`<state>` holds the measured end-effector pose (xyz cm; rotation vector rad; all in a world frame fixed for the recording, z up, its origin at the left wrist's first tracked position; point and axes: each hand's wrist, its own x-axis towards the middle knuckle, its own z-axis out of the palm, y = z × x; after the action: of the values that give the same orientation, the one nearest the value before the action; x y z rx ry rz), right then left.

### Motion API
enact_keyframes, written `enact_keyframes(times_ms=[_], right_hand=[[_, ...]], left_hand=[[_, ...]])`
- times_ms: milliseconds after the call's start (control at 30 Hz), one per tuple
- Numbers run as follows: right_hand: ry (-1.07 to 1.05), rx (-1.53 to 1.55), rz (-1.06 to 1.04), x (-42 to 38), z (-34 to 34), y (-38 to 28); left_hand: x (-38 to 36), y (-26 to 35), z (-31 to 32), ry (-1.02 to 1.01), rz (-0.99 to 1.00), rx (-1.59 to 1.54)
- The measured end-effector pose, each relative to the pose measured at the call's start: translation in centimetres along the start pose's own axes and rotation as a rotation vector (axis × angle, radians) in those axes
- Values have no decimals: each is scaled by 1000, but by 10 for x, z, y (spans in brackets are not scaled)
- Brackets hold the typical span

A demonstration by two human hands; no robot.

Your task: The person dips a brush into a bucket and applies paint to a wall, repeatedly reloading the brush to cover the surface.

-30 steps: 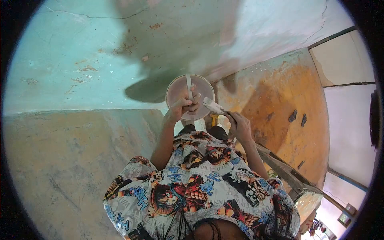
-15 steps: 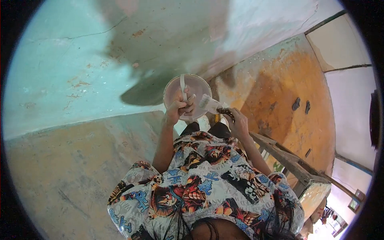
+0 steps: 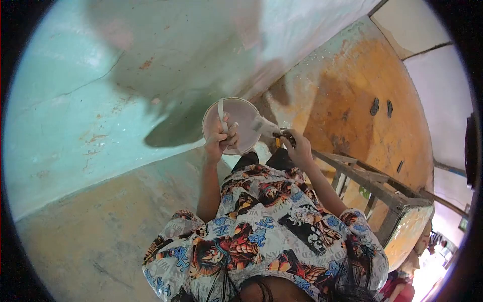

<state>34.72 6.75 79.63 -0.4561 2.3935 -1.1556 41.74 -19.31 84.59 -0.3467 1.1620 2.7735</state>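
Head view: looked steeply down over a patterned shirt (image 3: 261,231) at both hands, close to a pale green wall (image 3: 100,100).
Left hand (image 3: 220,140): fingers were curled tight around the white handle (image 3: 221,115) of a round bucket (image 3: 232,124), carrying it in front of the body.
Right hand (image 3: 298,147): was closed around the dark grip of a paintbrush (image 3: 269,129), whose pale bristles lay inside the bucket's rim on its right side.
Bucket: hung between the two hands, just beside the wall, above the floor.
Change from half a second earlier: the brush head had gone from the rim's edge further into the bucket; the left grip was unchanged.
Surroundings: a wooden trestle (image 3: 372,186) stood at the right on the orange-stained floor (image 3: 352,90); two dark sandals (image 3: 381,106) lay further off.
Framing: everything had tilted as the head turned, showing more of the trestle.
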Motion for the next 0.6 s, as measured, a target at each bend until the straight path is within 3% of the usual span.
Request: enact_keyframes(times_ms=[200, 300, 400, 600], right_hand=[[73, 226, 108, 17, 17, 19], [147, 317, 3, 28, 25, 20], [175, 389, 33, 39, 26, 20], [178, 536, 56, 94, 28, 14]], left_hand=[[-1, 2, -2, 4, 3, 22], [-2, 7, -2, -9, -3, 23], [-1, 8, -4, -22, -11, 51], [-8, 1, -9, 137, -46, 96]])
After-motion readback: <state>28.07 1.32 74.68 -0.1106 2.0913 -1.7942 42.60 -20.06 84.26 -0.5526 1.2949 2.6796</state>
